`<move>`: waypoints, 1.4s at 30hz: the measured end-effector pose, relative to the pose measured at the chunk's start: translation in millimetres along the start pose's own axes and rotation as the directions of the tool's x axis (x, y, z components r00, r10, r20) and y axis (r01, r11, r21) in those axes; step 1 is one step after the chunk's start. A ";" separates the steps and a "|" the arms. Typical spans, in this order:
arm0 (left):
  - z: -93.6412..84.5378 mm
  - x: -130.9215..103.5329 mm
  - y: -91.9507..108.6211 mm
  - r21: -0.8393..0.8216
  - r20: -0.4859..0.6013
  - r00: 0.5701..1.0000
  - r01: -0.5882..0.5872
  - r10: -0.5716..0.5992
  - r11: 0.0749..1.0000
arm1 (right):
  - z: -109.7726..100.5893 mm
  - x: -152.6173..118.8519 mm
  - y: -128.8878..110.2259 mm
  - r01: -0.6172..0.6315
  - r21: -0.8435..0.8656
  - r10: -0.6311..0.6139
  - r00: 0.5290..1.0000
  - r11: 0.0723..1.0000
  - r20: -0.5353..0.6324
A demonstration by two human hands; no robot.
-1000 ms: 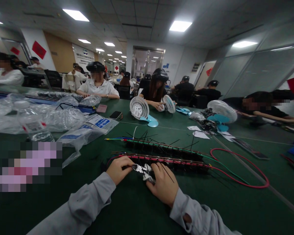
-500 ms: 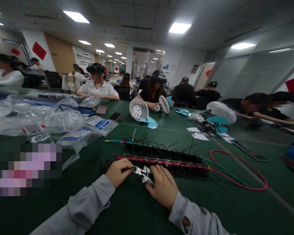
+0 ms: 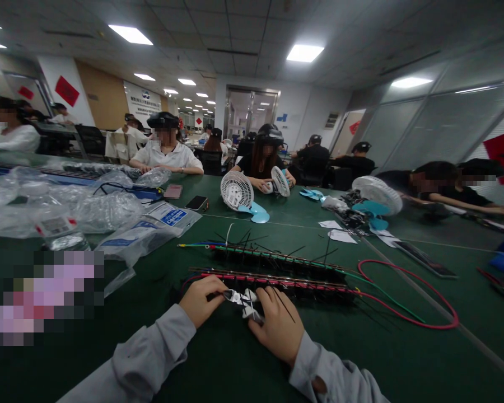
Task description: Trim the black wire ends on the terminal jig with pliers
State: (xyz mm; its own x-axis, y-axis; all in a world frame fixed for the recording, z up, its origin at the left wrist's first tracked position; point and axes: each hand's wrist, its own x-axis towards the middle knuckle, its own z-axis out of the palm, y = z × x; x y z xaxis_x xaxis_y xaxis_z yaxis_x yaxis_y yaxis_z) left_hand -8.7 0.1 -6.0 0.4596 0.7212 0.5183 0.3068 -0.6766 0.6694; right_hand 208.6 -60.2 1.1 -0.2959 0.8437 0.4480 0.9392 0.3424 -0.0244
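A small white piece point(image 3: 248, 311), perhaps several together, lies between the two hands, just on the near side of a wire-lined strip point(image 3: 319, 284). The left hand point(image 3: 201, 300) pinches its left end between thumb and fingers; the right hand point(image 3: 278, 324) is curled over its right side, gripping it, probably so that it is steadied from both ends. A thin black strand point(image 3: 286, 307) crosses the back of the right hand. Both wrists are low over the tabletop point(image 3: 222, 364), which likely gives support for fine work.

A second strip point(image 3: 277, 256) runs roughly alongside on the far side, bristling with black ties. A red wire point(image 3: 456, 322) loops out to the right, where it seems out of the hands' way. Farther left lies a printed plastic bag point(image 3: 151, 228); a white fan cage point(image 3: 236, 191) stands at the far side.
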 end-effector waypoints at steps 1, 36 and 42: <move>-0.2 0.0 0.1 -0.002 -0.001 1.000 -0.003 0.003 1.000 | -0.4 -0.1 -0.3 -0.002 -0.002 0.002 1.000 1.000 -0.002; -3.4 -2.7 -0.2 0.029 0.006 1.000 -0.025 0.025 0.999 | -6.7 2.7 -7.2 -0.031 0.004 0.031 0.998 1.000 0.060; -2.6 -2.5 0.7 0.035 0.002 1.000 -0.026 0.026 0.999 | -7.7 2.6 -6.0 -0.039 0.009 0.039 0.997 0.999 0.062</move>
State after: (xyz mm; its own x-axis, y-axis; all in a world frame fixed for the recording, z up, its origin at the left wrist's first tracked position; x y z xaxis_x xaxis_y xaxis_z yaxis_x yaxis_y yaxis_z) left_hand -11.8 -1.9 -5.4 0.4692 0.7028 0.5347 0.3239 -0.7002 0.6362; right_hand 203.6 -63.3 9.3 -0.2697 0.8803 0.3903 0.9484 0.3129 -0.0504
